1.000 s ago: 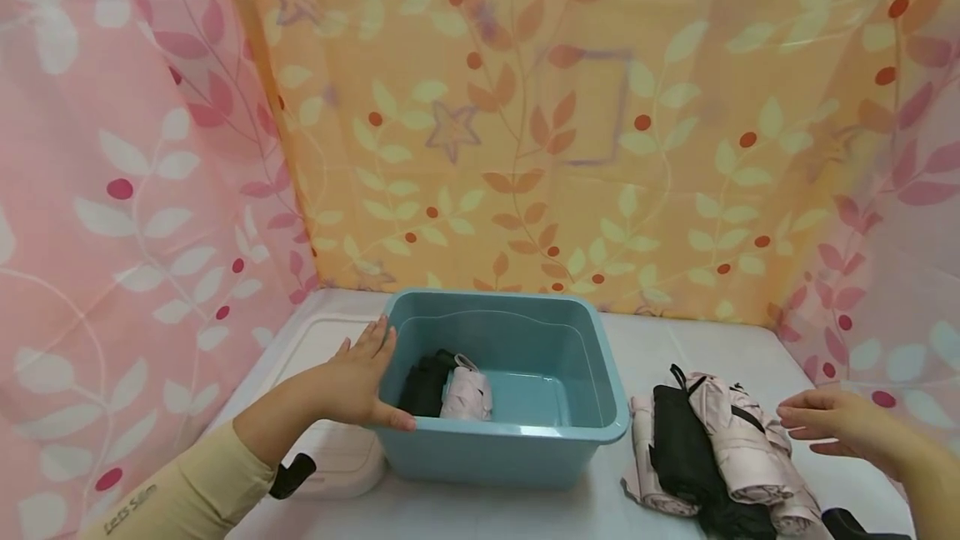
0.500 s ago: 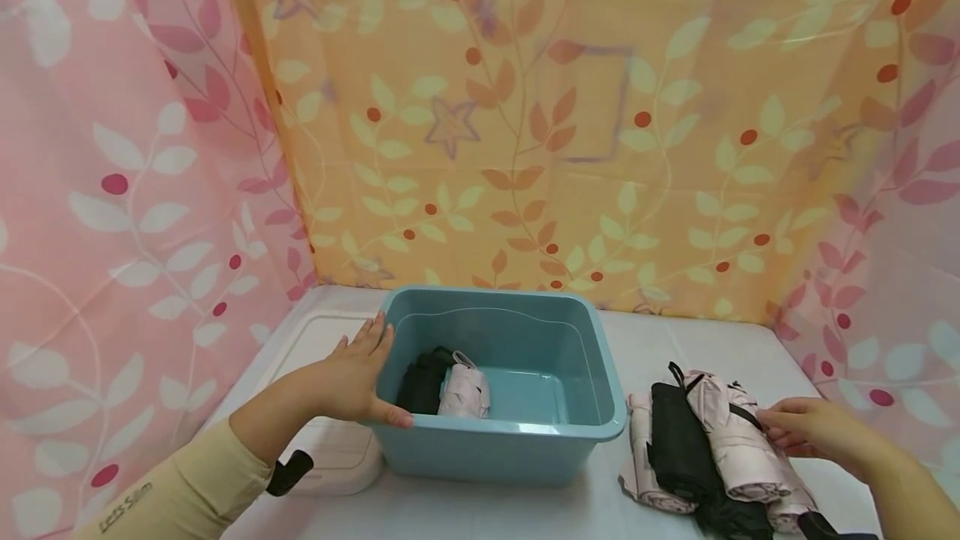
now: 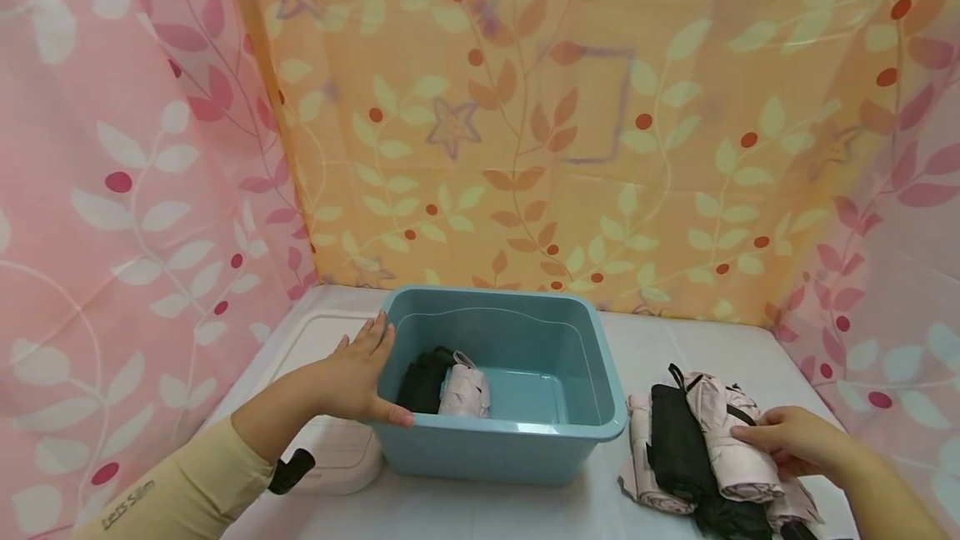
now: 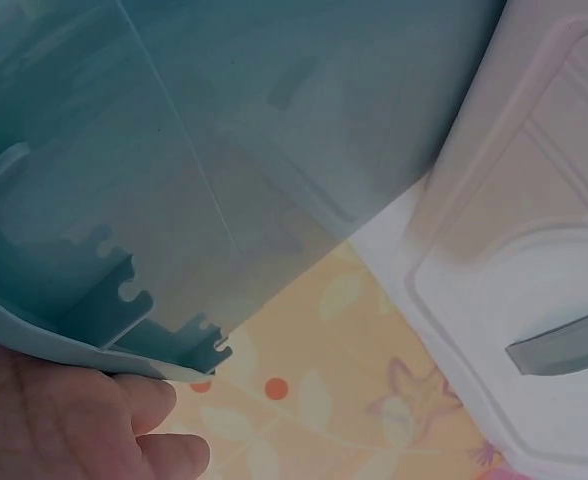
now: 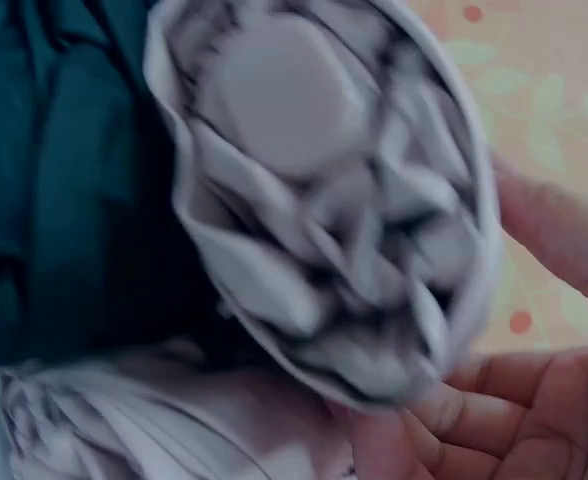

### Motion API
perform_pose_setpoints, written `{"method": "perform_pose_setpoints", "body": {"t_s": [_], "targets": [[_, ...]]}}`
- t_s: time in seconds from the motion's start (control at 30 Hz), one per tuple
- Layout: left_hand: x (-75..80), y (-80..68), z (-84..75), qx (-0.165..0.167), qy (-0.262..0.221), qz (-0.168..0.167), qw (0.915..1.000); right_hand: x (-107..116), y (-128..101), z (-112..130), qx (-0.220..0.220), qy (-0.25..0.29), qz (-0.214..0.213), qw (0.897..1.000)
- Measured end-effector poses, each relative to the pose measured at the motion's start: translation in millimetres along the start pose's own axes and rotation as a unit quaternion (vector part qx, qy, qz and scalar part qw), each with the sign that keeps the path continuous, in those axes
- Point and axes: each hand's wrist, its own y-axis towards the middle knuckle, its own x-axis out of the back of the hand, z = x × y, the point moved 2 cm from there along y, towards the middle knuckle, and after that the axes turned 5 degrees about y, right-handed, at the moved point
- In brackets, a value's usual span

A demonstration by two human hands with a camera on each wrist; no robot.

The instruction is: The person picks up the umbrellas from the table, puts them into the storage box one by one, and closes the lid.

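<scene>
A pale pink folded umbrella (image 3: 738, 448) lies on top of a pile at the right. My right hand (image 3: 806, 444) grips it from its right side, thumb on top; the right wrist view shows the umbrella's gathered end (image 5: 344, 220) between thumb and fingers. Beside it lies a black folded umbrella (image 3: 678, 440), with another pink one (image 3: 645, 457) at the pile's left. My left hand (image 3: 352, 382) rests with spread, straight fingers on the left rim of a blue plastic bin (image 3: 510, 432). Inside the bin, a black umbrella (image 3: 423, 382) and a pink umbrella (image 3: 465, 390) stand at the left.
A whitish lid (image 3: 337, 457) lies on the white table (image 3: 450, 515) left of the bin, partly behind my left arm. In the left wrist view a grey latch (image 4: 564, 342) shows on the lid. Patterned curtains (image 3: 525, 107) enclose the table.
My right hand has moved left onto the pile from beside it and now grips the top pink umbrella. The left hand stays on the bin's rim.
</scene>
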Motion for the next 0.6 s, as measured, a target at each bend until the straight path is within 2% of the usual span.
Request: {"method": "perform_pose_setpoints", "body": {"t_s": [0.13, 0.37, 0.47, 0.6], "targets": [[-1.4, 1.3, 0.5, -0.001, 0.001, 0.0, 1.0, -4, 2, 2, -0.02, -0.02, -0.034, 0.999], [-2.5, 2.6, 0.6, 0.0, 0.005, 0.001, 1.0, -10, 5, 6, -0.023, -0.03, -0.036, 0.999], [-1.9, 2.3, 0.2, 0.0, 0.005, 0.0, 1.0, -11, 7, 7, -0.008, -0.012, -0.017, 1.0], [-0.9, 1.4, 0.1, -0.001, 0.006, -0.001, 1.0, -13, 11, 8, 0.016, 0.038, 0.031, 0.999]]}}
